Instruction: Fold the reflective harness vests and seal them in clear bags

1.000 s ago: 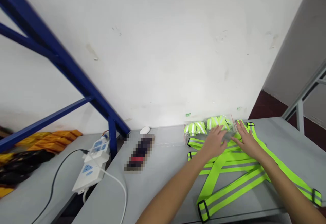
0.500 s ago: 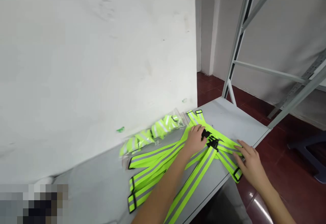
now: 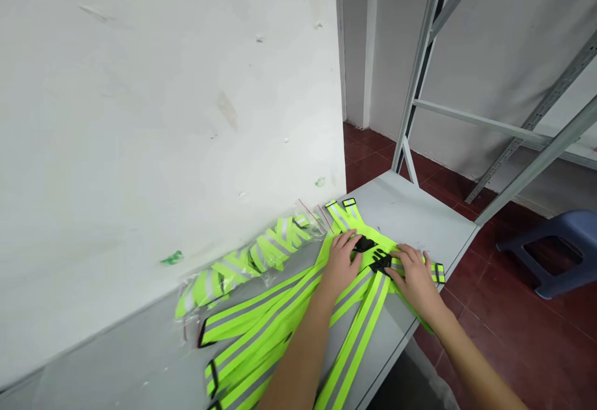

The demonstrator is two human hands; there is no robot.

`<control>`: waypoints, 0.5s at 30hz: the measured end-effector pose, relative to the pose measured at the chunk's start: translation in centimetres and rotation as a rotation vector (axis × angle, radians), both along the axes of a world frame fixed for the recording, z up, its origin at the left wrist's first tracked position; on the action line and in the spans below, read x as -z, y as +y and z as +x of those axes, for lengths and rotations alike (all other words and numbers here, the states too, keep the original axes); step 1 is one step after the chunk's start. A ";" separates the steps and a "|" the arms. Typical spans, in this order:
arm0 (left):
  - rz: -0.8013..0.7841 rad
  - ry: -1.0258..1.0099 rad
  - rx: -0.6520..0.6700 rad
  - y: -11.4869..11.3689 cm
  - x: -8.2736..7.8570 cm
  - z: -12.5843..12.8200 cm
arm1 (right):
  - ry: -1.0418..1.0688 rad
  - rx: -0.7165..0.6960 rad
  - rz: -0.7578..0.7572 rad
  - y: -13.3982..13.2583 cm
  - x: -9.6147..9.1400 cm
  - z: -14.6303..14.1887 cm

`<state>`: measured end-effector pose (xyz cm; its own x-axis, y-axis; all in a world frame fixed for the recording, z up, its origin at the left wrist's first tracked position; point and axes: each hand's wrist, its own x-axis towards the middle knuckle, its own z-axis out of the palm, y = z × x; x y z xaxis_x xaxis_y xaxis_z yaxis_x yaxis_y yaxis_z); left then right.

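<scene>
Bright yellow-green reflective straps [image 3: 354,329] with grey stripes and black buckles lie layered in a fan on the grey table. My left hand [image 3: 342,262] is curled over the straps, its fingertips beside a black buckle [image 3: 364,244]. Just right of a second black buckle [image 3: 381,262], my right hand [image 3: 414,276] has its thumb and fingers closed around a strap of the same bundle. Strap ends with black slides [image 3: 439,272] stick out past the right fingers. What lies under both palms is hidden.
Clear bags [image 3: 242,267] of folded reflective straps lie along the white wall [image 3: 186,117]. The grey table [image 3: 401,205] ends at the near right edge. A metal rack frame [image 3: 420,68] rises at its far end, and a blue stool [image 3: 559,242] stands on the red floor.
My right hand has moved left from the strap ends to beside the buckle, and its spread fingers have closed. My left hand stays by the buckles. The camera view has shifted, showing the stool more fully.
</scene>
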<state>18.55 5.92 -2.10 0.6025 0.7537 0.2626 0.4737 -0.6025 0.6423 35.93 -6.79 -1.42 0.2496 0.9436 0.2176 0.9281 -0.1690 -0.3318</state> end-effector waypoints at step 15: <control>0.130 -0.019 -0.038 0.2 0.6 -0.7 | 0.396 0.043 0.149 1.6 -3.1 -2.5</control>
